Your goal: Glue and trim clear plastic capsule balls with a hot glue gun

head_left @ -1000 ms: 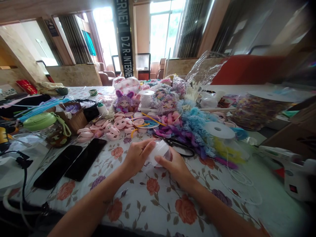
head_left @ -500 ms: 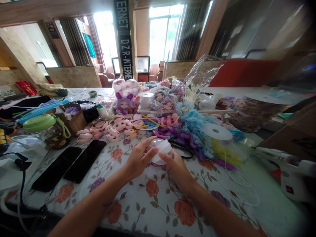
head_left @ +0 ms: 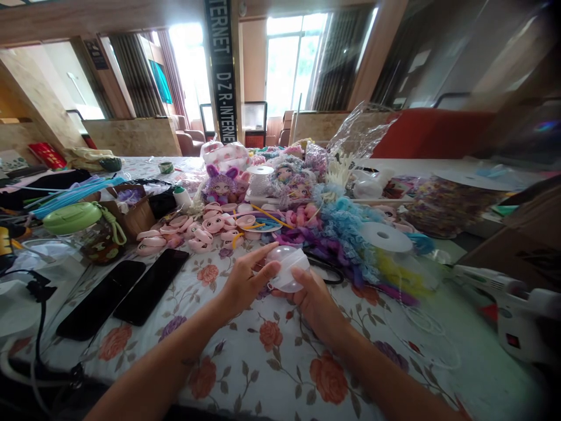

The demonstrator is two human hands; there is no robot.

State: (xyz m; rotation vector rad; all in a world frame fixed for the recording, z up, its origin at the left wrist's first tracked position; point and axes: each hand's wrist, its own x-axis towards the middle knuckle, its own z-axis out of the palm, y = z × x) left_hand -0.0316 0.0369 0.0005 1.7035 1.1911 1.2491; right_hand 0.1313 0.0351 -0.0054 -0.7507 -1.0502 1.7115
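Note:
Between my two hands is a translucent white plastic ball [head_left: 287, 270] with a paler band across it, held just above the flowered tablecloth [head_left: 245, 356]. My left hand [head_left: 249, 275] grips its left side, thumb in front and fingers behind. On the other side my right hand [head_left: 313, 295] presses its thumb on the band, with the fingers curled underneath. Black-handled scissors [head_left: 326, 268] lie just behind my right hand, partly covered by it. Beyond the ball are pink doll face parts [head_left: 213, 221] and purple ribbon [head_left: 298, 235].
Two black phones [head_left: 151, 286] lie at left, near a green-lidded bottle [head_left: 79, 225]. Fluffy blue trim [head_left: 346, 225] and a white spool [head_left: 385, 237] sit at right. A white glue gun [head_left: 495, 283] is by the right edge. Finished dolls [head_left: 221, 182] stand at the back.
The ball has turned slightly in my hands. My right thumb has shifted a little to the right along the band, and its fingers now curl further under the ball.

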